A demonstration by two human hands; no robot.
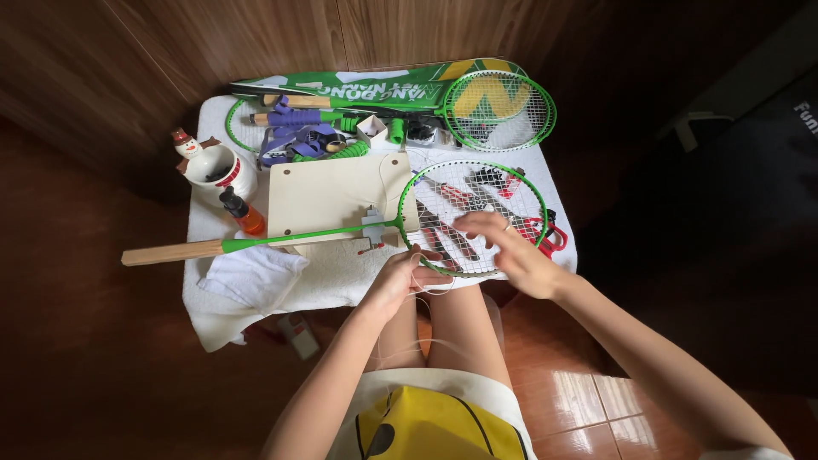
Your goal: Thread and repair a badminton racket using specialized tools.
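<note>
Left hand (399, 274) hides string end.

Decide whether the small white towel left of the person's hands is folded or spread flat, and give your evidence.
Loosely folded, not spread flat: the white towel lies bunched in layers with creases, under the racket's wooden handle.

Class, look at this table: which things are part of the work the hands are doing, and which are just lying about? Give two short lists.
In use:
green racket lying across the cream board
white string
left hand at the frame's near edge
right hand on the strings

Lying about:
second green racket on its cover
snowman mug
orange bottle
red-handled tool
folded white cloth
</note>
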